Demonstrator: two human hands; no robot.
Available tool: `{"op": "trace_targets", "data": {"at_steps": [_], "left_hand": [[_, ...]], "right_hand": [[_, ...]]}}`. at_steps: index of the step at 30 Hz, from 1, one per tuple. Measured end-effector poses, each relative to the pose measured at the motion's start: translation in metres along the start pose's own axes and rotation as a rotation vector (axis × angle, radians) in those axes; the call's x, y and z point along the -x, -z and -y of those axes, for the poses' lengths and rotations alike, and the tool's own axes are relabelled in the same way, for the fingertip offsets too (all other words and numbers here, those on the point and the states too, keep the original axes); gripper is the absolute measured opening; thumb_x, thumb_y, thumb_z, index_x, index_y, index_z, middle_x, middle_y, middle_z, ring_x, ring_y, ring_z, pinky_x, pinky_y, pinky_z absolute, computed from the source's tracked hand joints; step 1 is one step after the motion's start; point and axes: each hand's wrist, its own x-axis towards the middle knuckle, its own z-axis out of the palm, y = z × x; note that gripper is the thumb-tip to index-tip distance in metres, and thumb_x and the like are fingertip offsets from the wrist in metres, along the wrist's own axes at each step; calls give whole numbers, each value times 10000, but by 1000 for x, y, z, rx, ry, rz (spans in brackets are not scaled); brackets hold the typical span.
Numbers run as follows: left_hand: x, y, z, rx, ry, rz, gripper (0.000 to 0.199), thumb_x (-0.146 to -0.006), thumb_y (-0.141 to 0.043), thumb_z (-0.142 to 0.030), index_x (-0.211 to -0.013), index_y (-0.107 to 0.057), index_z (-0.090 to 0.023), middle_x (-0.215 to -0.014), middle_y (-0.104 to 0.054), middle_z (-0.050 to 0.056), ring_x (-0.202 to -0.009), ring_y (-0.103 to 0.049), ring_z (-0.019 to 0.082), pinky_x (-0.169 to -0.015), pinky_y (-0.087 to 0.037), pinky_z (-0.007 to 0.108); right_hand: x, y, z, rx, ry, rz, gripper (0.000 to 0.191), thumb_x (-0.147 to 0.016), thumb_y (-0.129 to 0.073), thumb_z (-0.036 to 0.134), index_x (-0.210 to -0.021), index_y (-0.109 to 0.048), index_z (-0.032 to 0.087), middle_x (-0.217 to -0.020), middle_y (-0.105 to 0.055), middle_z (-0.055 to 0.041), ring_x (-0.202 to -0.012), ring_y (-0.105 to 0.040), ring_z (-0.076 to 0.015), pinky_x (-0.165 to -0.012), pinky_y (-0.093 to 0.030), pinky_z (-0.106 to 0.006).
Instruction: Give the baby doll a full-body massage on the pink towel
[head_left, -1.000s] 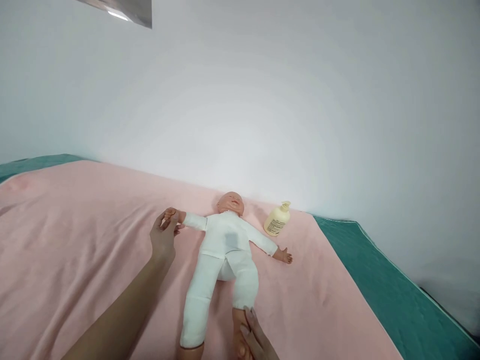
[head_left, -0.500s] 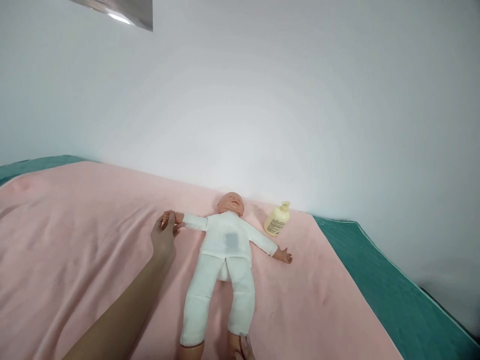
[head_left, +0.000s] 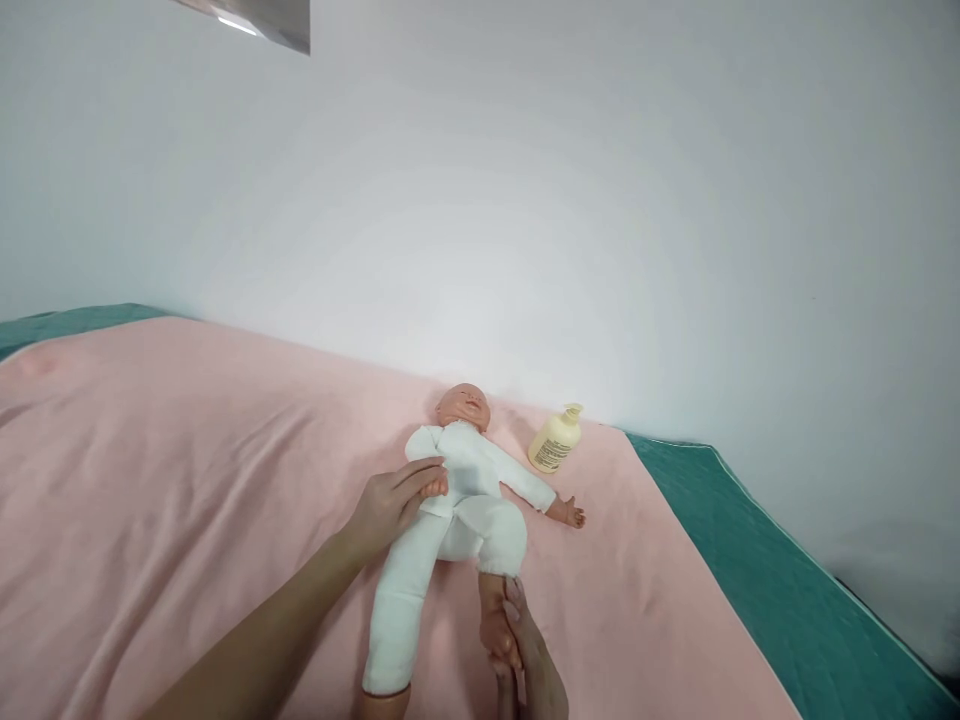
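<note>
A baby doll [head_left: 472,470] in a white cloth suit lies on its back, its head toward the wall. My left hand [head_left: 394,505] is closed around the doll's hand [head_left: 435,486], holding that arm folded over the front of its body. With my right hand [head_left: 529,645] I grip the doll's foot [head_left: 496,628] on the right side; that leg is bent at the knee and raised. The doll's other arm stretches out to the right, palm up. Its other leg lies straight, with the foot cut off by the lower picture edge.
A pale yellow pump bottle [head_left: 555,440] stands right of the doll's head. Pink cloth [head_left: 187,480] with creases lies under everything, over a green cover [head_left: 795,560] that shows at both sides. A white wall [head_left: 525,200] rises directly behind. Something shiny [head_left: 277,25] hangs at upper left.
My left hand has brought the doll's arm from stretched out at the left inward onto its body. My right hand has pushed the foot up, bending the knee.
</note>
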Motion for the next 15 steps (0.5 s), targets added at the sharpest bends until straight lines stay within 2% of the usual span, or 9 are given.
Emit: {"op": "trace_targets", "data": {"at_steps": [2, 4, 6, 9, 12, 15], "left_hand": [[-1, 0, 0, -43, -76, 44, 323, -917, -428, -120, -1135, -650, -206, -1185, -670, 69, -899, -696, 158, -729, -563, 253], [-2, 1, -1, -48, -77, 110, 325, -909, -443, -128, -1115, -677, -224, -1178, -676, 55, -914, -701, 174, -718, -567, 262], [-3, 1, -3, -12, -26, 225, 326, -903, -461, -148, -1101, -697, -258, -1179, -675, 33, -1032, -667, 204, -792, -563, 297], [-4, 2, -5, 49, 95, 371, 340, -903, -458, -181, -1110, -700, -300, -1193, -664, 7, -1137, -609, 220, -921, -518, 360], [-4, 1, -5, 121, 156, 358, 326, -898, -476, -215, -1113, -702, -310, -1204, -656, 4, -1146, -603, 220, -976, -483, 382], [-5, 1, -4, 239, 220, 259, 296, -871, -536, -233, -1094, -716, -305, -1182, -670, 14, -1127, -613, 226, -983, -474, 378]], "right_hand": [[-23, 2, 4, -6, 8, 2, 424, -975, -419, 326, -1395, -411, 384, -1349, -543, -6, -1217, -537, -196, -831, -585, -269], [-49, 5, 11, -22, 10, 17, 467, -984, -354, 240, -1445, -341, 316, -1396, -495, -19, -1271, -480, -204, -938, -541, -323], [-74, 8, 21, -75, -24, 64, 472, -983, -345, 192, -1447, -329, 274, -1429, -456, -40, -1299, -448, -204, -1011, -486, -364], [-99, 12, 31, -129, -68, 82, 447, -986, -362, 212, -1432, -354, 248, -1427, -456, -64, -1305, -443, -208, -1040, -458, -373], [-107, 14, 33, -146, -101, 95, 443, -986, -370, 236, -1429, -364, 237, -1413, -473, -71, -1291, -462, -211, -1039, -455, -368], [-102, 16, 32, -151, -111, 99, 435, -979, -382, 228, -1414, -389, 238, -1407, -482, -67, -1286, -466, -209, -1034, -456, -354]]}}
